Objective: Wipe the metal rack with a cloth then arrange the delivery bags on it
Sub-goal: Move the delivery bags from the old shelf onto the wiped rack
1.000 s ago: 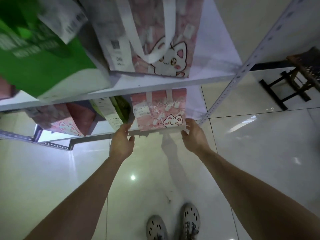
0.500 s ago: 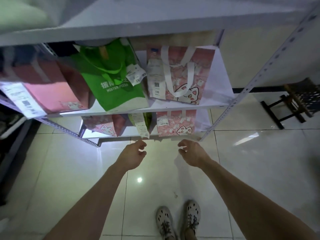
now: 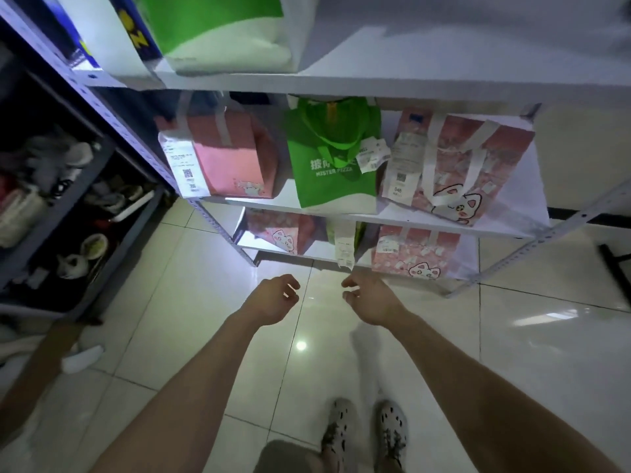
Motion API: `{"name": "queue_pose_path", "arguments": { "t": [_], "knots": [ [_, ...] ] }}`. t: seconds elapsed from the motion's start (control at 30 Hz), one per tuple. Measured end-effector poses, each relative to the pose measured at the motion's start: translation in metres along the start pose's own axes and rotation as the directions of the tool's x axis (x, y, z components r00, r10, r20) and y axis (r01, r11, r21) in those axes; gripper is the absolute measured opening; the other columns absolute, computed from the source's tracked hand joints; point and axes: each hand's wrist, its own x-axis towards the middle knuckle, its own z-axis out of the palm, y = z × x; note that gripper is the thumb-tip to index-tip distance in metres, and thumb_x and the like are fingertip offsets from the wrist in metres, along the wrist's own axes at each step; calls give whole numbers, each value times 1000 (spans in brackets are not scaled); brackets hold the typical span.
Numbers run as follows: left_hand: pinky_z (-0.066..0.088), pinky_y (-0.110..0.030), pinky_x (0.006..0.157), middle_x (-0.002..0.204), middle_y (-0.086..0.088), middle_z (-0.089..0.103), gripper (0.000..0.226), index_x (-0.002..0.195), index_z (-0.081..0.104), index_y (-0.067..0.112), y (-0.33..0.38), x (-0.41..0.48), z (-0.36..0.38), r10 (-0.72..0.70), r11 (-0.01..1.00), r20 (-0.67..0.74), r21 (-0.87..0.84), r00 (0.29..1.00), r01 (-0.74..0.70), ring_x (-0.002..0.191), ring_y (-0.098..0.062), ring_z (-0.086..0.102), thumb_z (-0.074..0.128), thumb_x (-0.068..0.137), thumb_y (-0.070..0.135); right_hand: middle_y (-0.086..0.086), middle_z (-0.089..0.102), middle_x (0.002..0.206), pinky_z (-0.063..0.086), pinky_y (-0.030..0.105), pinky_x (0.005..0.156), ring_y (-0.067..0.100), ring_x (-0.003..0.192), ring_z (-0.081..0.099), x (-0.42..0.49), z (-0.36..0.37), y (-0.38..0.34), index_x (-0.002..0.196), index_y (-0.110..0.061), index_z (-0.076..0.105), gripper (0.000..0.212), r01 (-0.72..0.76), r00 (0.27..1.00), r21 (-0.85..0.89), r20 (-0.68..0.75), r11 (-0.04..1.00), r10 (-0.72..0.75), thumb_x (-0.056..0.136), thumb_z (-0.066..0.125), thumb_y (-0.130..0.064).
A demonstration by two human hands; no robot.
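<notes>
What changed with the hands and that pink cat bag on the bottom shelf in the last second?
The left hand and right hand, earlier at the sides of the pink cat bag, have let go and drawn back, now empty and loosely curled above the floor. The bag stays on the bottom shelf; the green bag above is unmoved too.
</notes>
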Motion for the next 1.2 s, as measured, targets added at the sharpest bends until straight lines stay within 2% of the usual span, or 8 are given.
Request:
{"name": "queue_pose_path", "arguments": {
  "t": [0.13,0.23,0.47,0.6,0.8,0.9,1.0,1.2],
  "knots": [
    [59,-30,82,112,7,76,20,123,70,27,-51,-3,-10,-68,993,-24,-93,997,66,96,-15,73,64,104,27,1,67,140,51,37,107,21,121,66,21,34,-33,138,-16,65,35,9,1000,-2,24,1000,-9,105,61,-26],
    [58,-31,87,115,4,77,21,124,70,25,-97,4,-21,-77,993,16,-87,997,78,97,-16,73,64,104,27,-1,68,138,50,33,104,20,122,65,42,64,-59,136,-18,66,32,-12,999,9,39,1000,12,105,60,-26],
    [52,-29,77,114,6,76,20,124,69,24,-196,34,-82,-28,996,58,-78,998,32,94,-16,70,62,105,26,0,71,130,49,25,90,19,109,69,94,133,-140,128,-19,70,26,-112,993,101,-22,989,115,103,63,-25],
    [53,-29,76,111,10,74,17,121,68,28,-244,54,-104,-37,998,84,-46,996,41,94,-15,70,60,105,26,-2,72,127,49,26,91,18,108,69,115,173,-164,126,-19,71,26,-157,985,187,-37,970,167,102,62,-24],
    [58,-34,86,111,6,76,19,122,66,26,-275,107,-88,-24,998,145,-53,989,32,98,-22,71,62,104,26,3,75,116,40,22,78,26,106,70,140,215,-142,118,-13,74,20,-219,969,193,-73,956,237,101,66,-21],
    [59,-37,89,107,9,72,23,128,63,28,-282,143,-70,-41,987,96,-151,995,55,103,-26,70,63,105,31,8,77,114,48,30,87,31,106,71,166,221,-121,115,-10,74,20,-226,963,160,-113,961,245,99,69,-21],
    [59,-46,98,110,4,72,32,135,59,28,-292,185,-50,-64,964,40,-257,997,72,107,-34,69,64,105,40,1,75,122,48,30,98,24,114,69,201,225,-97,123,-17,71,30,-274,946,143,-140,951,293,98,70,-32],
    [58,-49,102,124,0,71,51,141,55,25,-320,286,-13,-67,936,2,-347,998,64,111,-35,71,75,98,45,2,70,128,46,32,100,26,120,64,293,249,-40,130,-15,64,42,-319,904,179,-239,931,355,96,71,-41]
  ]
}}
